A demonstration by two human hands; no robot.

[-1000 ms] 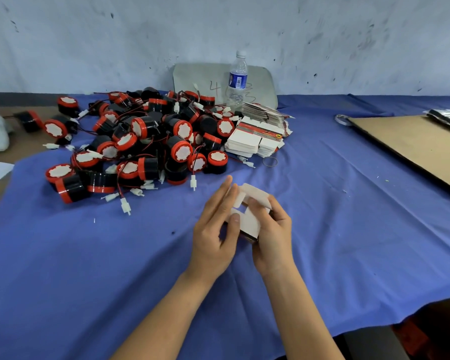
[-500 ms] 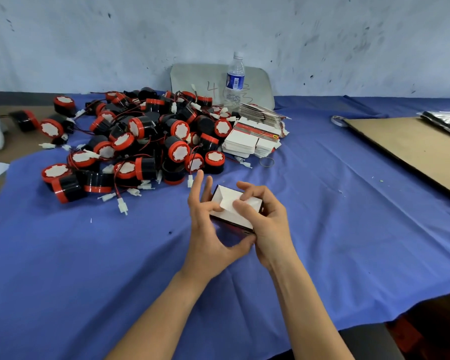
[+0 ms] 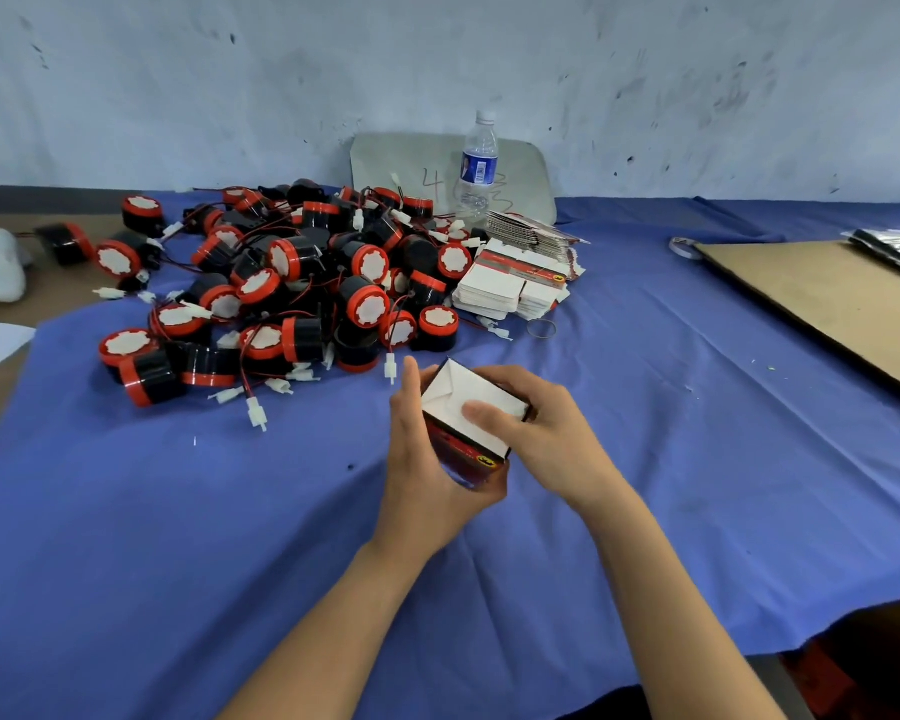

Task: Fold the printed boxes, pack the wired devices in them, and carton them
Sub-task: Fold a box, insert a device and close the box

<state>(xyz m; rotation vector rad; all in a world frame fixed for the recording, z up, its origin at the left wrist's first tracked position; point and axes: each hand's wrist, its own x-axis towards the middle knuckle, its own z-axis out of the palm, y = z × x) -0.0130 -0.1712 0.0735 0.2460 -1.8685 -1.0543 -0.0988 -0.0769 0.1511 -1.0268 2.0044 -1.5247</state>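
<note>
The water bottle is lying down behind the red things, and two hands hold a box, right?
No. In the head view the water bottle stands upright behind the red things. The left hand and right hand do hold the box.

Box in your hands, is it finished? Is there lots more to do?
Hardly started: no packed box shows. The left hand and right hand hold one printed box, its white end flaps folded in. The pile of wired devices and the stack of flat boxes wait, and the cardboard sheet lies flat.

Head view, forward-down, close above table (image 3: 697, 459).
</note>
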